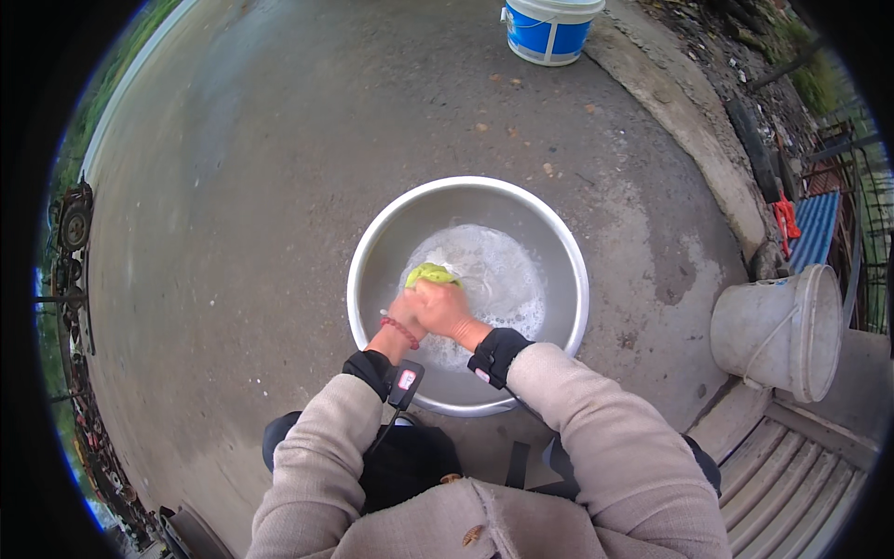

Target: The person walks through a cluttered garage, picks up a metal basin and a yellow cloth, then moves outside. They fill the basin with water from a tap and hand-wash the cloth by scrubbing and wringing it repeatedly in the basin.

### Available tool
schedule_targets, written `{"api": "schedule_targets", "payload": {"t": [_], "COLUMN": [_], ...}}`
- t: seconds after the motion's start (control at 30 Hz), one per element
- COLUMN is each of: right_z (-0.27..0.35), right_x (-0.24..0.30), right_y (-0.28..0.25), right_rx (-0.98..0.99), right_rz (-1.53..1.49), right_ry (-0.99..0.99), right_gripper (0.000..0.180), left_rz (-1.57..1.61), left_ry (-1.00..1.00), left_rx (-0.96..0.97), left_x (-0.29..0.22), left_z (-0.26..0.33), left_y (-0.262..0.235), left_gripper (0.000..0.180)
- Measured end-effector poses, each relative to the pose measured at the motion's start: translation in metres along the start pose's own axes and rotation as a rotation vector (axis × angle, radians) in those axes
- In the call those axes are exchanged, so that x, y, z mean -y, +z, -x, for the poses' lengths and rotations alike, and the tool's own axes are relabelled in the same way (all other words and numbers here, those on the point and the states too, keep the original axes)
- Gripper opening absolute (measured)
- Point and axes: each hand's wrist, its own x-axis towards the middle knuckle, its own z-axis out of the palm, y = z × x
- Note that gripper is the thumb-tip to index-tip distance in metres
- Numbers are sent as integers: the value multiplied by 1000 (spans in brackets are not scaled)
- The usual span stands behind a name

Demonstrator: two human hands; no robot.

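Both of my hands are pressed together over a wide metal basin (579, 279) with soapy water (494, 256) in it. A bunched yellow-green cloth (431, 273) sticks out beyond my knuckles. My right hand (447, 309) is closed on the cloth. Against it, my left hand (404, 315) is closed on the same cloth, its fingers partly covered by the right hand. A red bead bracelet (400, 328) circles my left wrist. White suds (526, 317) float on the water, mostly at the right and near side.
The basin stands on grey concrete ground (251, 233) in front of my knees. A blue-and-white bucket (549, 33) stands at the far side. To the right, a dirty white bucket (778, 331) lies tipped beside a slatted bench (792, 484). A concrete kerb (680, 121) runs along the far right.
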Motion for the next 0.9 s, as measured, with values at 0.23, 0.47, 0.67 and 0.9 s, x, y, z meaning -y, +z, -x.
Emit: {"api": "schedule_targets", "payload": {"t": [0.23, 0.47, 0.67, 0.9], "right_z": [-25, 17, 13, -10], "right_x": [-96, -72, 1, 6], "right_y": [-65, -11, 21, -10], "right_rx": [-95, 136, 212, -84], "right_rz": [334, 296, -682, -125], "right_ry": [274, 356, 165, 108], "right_gripper": [29, 50, 31, 27], "left_rz": [-132, -74, 138, 95], "left_ry": [84, -326, -33, 212], "left_rx": [-156, -437, 201, -41], "left_x": [1, 4, -9, 15], "left_z": [27, 18, -3, -8], "left_y": [46, 22, -48, -19], "left_gripper": [52, 72, 59, 40]}}
